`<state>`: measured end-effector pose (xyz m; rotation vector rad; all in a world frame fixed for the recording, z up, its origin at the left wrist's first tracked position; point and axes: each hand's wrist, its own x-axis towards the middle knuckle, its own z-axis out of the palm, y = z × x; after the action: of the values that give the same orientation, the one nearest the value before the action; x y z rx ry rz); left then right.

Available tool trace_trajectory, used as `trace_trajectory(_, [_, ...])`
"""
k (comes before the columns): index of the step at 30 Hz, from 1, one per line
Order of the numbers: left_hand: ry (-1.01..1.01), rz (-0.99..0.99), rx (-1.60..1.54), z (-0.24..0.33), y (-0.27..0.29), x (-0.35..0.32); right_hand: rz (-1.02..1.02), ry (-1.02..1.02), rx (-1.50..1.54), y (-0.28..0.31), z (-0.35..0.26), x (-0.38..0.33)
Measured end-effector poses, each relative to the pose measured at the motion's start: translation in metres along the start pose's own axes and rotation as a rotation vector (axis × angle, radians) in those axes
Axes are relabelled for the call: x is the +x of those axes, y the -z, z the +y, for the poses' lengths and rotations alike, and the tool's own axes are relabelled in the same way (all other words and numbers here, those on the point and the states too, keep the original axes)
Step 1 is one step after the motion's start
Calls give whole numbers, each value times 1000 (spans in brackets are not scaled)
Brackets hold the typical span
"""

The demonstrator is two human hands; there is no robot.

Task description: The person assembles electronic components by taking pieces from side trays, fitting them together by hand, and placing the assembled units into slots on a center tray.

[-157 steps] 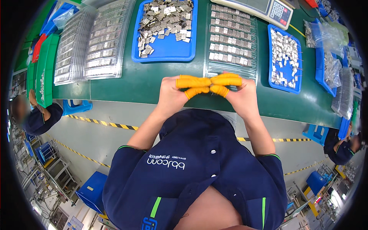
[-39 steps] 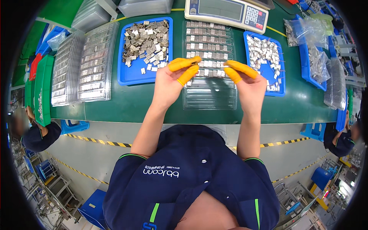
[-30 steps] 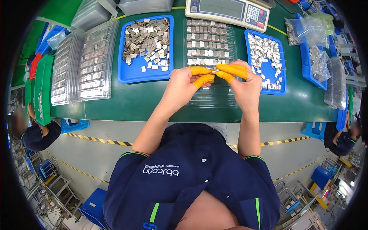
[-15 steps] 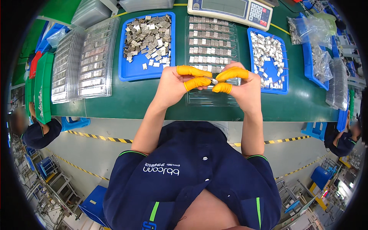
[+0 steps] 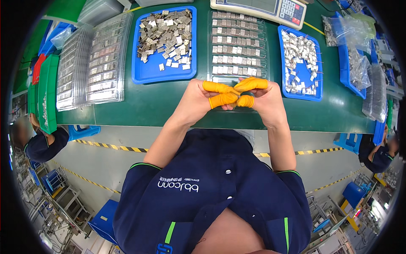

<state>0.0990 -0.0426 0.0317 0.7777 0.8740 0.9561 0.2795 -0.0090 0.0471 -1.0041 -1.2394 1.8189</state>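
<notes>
My left hand (image 5: 198, 101) and my right hand (image 5: 270, 103) meet near the table's front edge, yellow finger covers on their thumbs and fingers. Both are closed in a pinch, fingertips touching. The small silvery part seen between them a moment before is now hidden by the fingers. Just beyond them lies a clear plastic tray (image 5: 220, 79) filled with rows of small silvery metal pieces. Left of it, a blue tray (image 5: 153, 71) holds a heap of flat metal pieces. To the right, another blue tray (image 5: 301, 70) carries small white parts with thin leads.
A weighing scale (image 5: 253, 9) stands behind the clear tray. Stacked clear trays (image 5: 105, 63) are at the left, beside a green bin (image 5: 50, 93). Clear bags (image 5: 358, 70) lie in a blue bin (image 5: 347, 72) at the right. People sit at both far sides.
My hands have drawn closer together and slightly lower in view. The small silvery part between the fingertips has gone out of sight. The whole view has shifted a little.
</notes>
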Motion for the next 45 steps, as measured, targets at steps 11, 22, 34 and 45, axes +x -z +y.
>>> trace_trajectory(11, [-338,461,246,-2,33,-4,370,743,-1138,-8,24,9])
trace_trajectory(22, [-374,797,410,3,74,-35,297,759,-1284,-15,53,24])
trace_trajectory(34, [-360,766,1409,31,105,-18,889,239,-1564,121,25,5])
trace_trajectory(45, [-231,641,1438,33,105,1,821,112,-1155,126,19,5])
